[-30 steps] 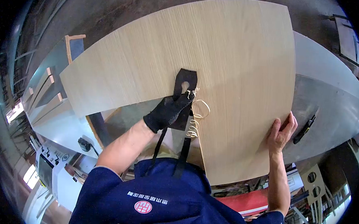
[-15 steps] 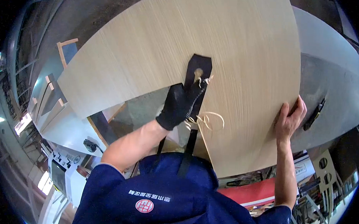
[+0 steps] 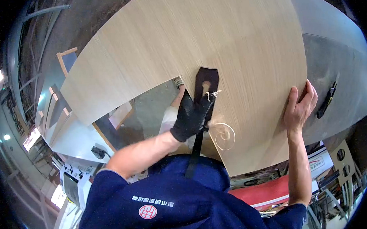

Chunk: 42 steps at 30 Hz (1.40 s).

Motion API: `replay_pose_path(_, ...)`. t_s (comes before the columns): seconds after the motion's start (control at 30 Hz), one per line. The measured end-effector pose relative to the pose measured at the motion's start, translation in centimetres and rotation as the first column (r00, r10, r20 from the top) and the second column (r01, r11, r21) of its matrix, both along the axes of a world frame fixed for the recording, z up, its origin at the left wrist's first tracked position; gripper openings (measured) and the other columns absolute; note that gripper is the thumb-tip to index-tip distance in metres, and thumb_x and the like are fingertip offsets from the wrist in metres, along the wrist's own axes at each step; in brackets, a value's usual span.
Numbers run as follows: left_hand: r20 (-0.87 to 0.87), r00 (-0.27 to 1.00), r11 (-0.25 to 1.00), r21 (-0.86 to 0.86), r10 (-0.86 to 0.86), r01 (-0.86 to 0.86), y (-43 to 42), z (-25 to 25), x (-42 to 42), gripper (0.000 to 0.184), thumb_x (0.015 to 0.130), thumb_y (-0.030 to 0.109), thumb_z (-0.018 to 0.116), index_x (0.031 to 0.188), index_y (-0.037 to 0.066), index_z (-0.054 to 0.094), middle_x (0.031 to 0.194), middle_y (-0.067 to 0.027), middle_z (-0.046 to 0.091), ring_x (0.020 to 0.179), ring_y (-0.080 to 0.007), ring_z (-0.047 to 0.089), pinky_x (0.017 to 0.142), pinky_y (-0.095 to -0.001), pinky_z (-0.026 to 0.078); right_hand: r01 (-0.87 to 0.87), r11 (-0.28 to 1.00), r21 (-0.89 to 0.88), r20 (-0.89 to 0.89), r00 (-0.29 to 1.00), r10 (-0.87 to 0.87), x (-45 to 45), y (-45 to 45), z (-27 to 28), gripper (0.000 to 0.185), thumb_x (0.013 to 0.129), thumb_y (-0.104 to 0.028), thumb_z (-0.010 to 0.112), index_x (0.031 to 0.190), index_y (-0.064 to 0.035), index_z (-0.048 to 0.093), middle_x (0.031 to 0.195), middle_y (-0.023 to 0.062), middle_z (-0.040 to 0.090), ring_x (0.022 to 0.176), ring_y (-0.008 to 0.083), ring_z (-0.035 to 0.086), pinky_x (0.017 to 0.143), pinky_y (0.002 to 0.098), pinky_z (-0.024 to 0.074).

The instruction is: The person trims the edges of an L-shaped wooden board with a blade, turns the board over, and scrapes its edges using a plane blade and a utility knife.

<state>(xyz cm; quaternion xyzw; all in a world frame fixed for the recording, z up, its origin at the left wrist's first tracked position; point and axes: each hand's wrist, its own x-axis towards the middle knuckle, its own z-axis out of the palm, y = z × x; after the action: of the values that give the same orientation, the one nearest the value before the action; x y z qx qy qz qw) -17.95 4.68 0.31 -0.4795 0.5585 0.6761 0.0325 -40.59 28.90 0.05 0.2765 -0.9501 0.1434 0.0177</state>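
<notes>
My left hand (image 3: 191, 115), in a black glove, is closed around a dark hand plane (image 3: 207, 77) lying along the inner cut edge of a large pale wood-grain panel (image 3: 252, 68). Small shavings cling to the plane beside my fingers. A long, thin curled shaving (image 3: 224, 136) rests on the panel just right of the plane. My bare right hand (image 3: 301, 107) grips the panel's right edge, with the thumb on top and fingers at the edge. Right of it, a black utility knife (image 3: 327, 99) lies on a grey surface (image 3: 344, 60).
A white machine (image 3: 77, 185) stands at lower left, near a black plug-like object (image 3: 99, 152). Wooden strips (image 3: 59, 114) are at the left. Something red (image 3: 262, 192) and a board with round holes (image 3: 342, 162) are at lower right. A leg (image 3: 176, 101) shows through the panel's notch.
The view has shifted over the panel. My left hand and the plane have moved right and inward along the cut edge. The long shaving now lies more to the right, in a wide loop.
</notes>
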Motion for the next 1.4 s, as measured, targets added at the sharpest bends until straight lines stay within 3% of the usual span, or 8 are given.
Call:
replay_pose_path(0.1,-0.207,0.920,0.943,0.093,0.332,-0.319,4.2,-2.4,1.1,0.025,0.100,0.005,0.064,0.124,-0.001,0.058,0.113,-0.0068,0.065,0.101,-0.0134,0.061,0.084,-0.0278,0.051,0.005,1.000,0.024,0.018,1.000,-0.005,0.2,0.8,-0.2,0.056,0.102,-0.042,0.058,0.139,-0.0008,0.051,0.131,0.0190,0.056,0.125,0.0350,0.050,0.109,0.0476,0.0361)
replay_pose_path(0.3,0.161,0.955,0.959,-0.090,-0.250,0.267,-1.0,0.8,3.8,0.013,0.104,0.016,0.062,0.109,0.003,0.063,0.095,-0.0002,0.062,0.086,-0.0102,0.054,0.075,-0.0287,0.047,0.002,1.000,-0.031,0.023,1.000,-0.002,-0.3,0.6,-0.1,0.058,0.101,-0.046,0.059,0.137,-0.0021,0.052,0.131,0.0178,0.057,0.126,0.0344,0.050,0.110,0.0478,0.0361)
replay_pose_path(0.4,-0.131,0.988,0.959,-0.259,0.086,-0.118,-1.3,0.6,4.2,0.013,0.103,0.016,0.064,0.101,0.003,0.065,0.083,0.0012,0.061,0.078,-0.0076,0.051,0.069,-0.0283,0.044,0.002,1.000,-0.021,0.017,1.000,-0.002,-0.5,0.9,-0.4,0.058,0.100,-0.046,0.060,0.138,-0.0024,0.051,0.132,0.0180,0.057,0.126,0.0343,0.051,0.110,0.0477,0.0366)
replay_pose_path(0.63,-0.078,0.901,0.900,-0.131,-0.427,0.415,-3.0,1.6,6.6,0.027,0.104,0.025,0.062,0.114,0.000,0.071,0.088,0.0012,0.067,0.082,-0.0069,0.056,0.072,-0.0265,0.048,-0.039,0.988,-0.148,0.083,0.995,0.052,0.0,2.8,0.1,0.064,0.099,-0.046,0.061,0.145,-0.0027,0.048,0.138,0.0195,0.054,0.129,0.0358,0.050,0.111,0.0479,0.0376)
replay_pose_path(0.7,-0.002,0.938,0.932,0.112,-0.346,0.344,-1.5,0.9,6.7,0.028,0.103,0.026,0.064,0.108,-0.001,0.071,0.084,0.0006,0.067,0.077,-0.0068,0.056,0.070,-0.0278,0.049,-0.069,0.989,-0.133,0.073,0.994,0.079,1.5,5.4,0.7,0.066,0.099,-0.046,0.061,0.147,-0.0029,0.046,0.141,0.0198,0.052,0.132,0.0365,0.048,0.112,0.0482,0.0363)
replay_pose_path(1.07,-0.083,0.751,0.688,-0.476,-0.656,0.548,-0.4,-2.5,6.1,0.040,0.104,0.039,0.059,0.091,0.003,0.069,0.067,-0.0055,0.058,0.064,-0.0150,0.056,0.059,-0.0343,0.046,0.058,0.993,0.100,-0.019,0.998,-0.056,10.5,15.0,-0.2,0.068,0.100,-0.044,0.056,0.155,-0.0079,0.042,0.153,0.0192,0.044,0.141,0.0356,0.040,0.116,0.0472,0.0303)
replay_pose_path(1.2,0.051,0.825,0.823,-0.061,-0.563,0.565,0.4,-0.7,4.9,0.037,0.103,0.037,0.060,0.091,0.004,0.070,0.066,-0.0021,0.057,0.062,-0.0114,0.053,0.056,-0.0322,0.043,0.060,0.995,0.085,-0.017,0.998,-0.058,10.7,15.0,0.1,0.067,0.100,-0.044,0.057,0.155,-0.0083,0.043,0.152,0.0191,0.045,0.140,0.0350,0.041,0.115,0.0466,0.0307)
replay_pose_path(1.4,-0.030,0.796,0.782,-0.210,-0.605,0.587,0.9,-0.9,5.3,0.033,0.103,0.034,0.063,0.092,0.003,0.069,0.070,0.0014,0.057,0.064,-0.0082,0.051,0.056,-0.0294,0.042,0.063,0.995,0.071,-0.041,0.997,-0.061,10.7,14.6,-0.3,0.068,0.099,-0.044,0.058,0.154,-0.0075,0.043,0.151,0.0200,0.045,0.138,0.0359,0.043,0.114,0.0473,0.0319)
